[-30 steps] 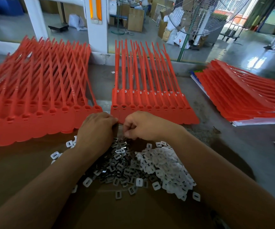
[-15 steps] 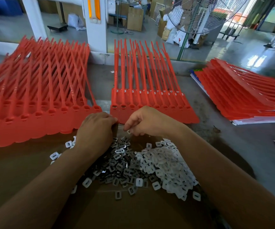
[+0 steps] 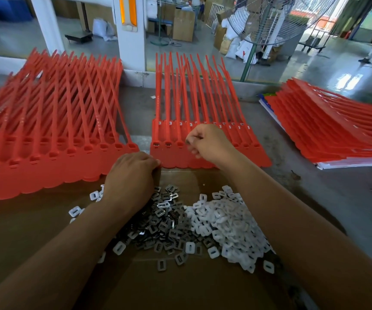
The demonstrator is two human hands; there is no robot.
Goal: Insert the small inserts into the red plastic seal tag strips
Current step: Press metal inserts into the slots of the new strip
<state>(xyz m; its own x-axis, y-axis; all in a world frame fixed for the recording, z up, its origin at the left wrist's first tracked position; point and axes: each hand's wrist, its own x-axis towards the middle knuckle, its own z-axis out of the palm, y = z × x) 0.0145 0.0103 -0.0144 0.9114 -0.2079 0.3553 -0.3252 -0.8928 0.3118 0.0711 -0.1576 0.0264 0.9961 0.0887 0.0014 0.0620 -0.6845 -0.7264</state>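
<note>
- Head view: right hand (image 3: 209,143), fingers pinching a small insert (image 3: 188,141) over the middle red strip (image 3: 171,154).
- Left hand (image 3: 132,173), fingers curled at that strip's near edge; contents cannot be told.
- Insert piles (image 3: 205,222) under both wrists.

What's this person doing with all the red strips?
A person is fitting inserts into red seal strips. The right hand hovers over the middle strip set, fingers curled, apparently pinching a small insert. The left hand rests at its near edge, beside piles of grey inserts and white inserts.
</note>
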